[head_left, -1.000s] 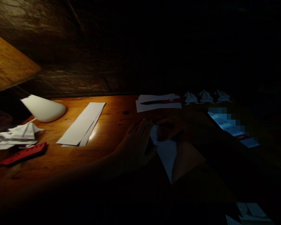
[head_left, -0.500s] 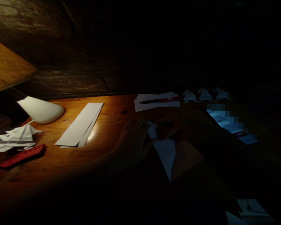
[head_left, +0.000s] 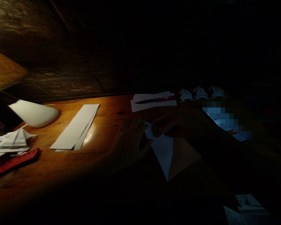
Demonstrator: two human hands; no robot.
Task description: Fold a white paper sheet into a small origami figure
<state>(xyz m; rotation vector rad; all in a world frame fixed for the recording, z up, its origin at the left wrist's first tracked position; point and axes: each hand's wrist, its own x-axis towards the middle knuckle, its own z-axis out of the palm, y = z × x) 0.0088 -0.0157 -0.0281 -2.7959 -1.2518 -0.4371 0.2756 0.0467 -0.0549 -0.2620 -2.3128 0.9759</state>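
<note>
Papers lie in the lower right corner, nearest the wearer, too dim to read. A folded sheet sits on the table ahead, a little right of centre, one point facing the wearer; its left part looks bluish white, its right part brownish and shadowed. Both hands are at its far end, close together, with a patch of paper showing between them. The left hand touches the left edge with its fingers and the right hand lays its fingers on the paper from the other side; it is too dark to tell whether either one pinches it.

About level with the sheet, at far left, is a red thing with notches. Just beyond it is a heap of folded white paper. Between that and the left hand, two long strips of paper overlap. Out to the right, a long bluish panel lies aslant, partly covered by blurred squares. Farther off on the left stands a lamp with a white base. Near the back edge, a knife with a red handle rests across stacked sheets, and three folded paper figures stand in a row to their right. A dark wall rises behind.
</note>
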